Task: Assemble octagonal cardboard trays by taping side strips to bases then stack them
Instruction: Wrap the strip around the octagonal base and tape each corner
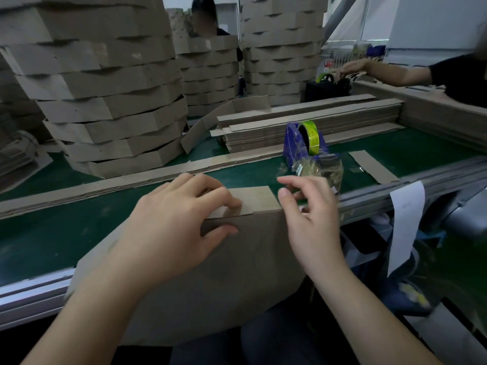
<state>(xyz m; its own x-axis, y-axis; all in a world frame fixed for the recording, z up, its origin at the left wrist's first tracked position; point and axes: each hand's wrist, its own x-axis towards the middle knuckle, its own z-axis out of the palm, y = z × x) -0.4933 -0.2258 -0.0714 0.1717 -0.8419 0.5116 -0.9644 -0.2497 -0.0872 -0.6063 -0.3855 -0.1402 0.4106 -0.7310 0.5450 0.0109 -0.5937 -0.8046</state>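
Cardboard forms the base [224,272], nearest the camera, tilted over the metal edge of the worktop [52,233] toward the person's lap. On its upper edge the left hand [171,227] pinches the end flap of the side strip [253,198], fingers curled on top and thumb below on the base. Just beside the flap's right corner hovers the right hand [311,219], fingers loosely spread and blurred, gripping nothing that can be made out. Behind both hands a long strip [105,185] lies flat on the green surface. Beyond the right hand stands a blue tape dispenser [292,143] carrying a yellow-green roll [312,135]. Behind it, flat strips [290,122] lie stacked. Finished trays [105,96] stand in tall piles at far left and rear. At far right another person's hand [353,67] reaches over a second dispenser [326,85].
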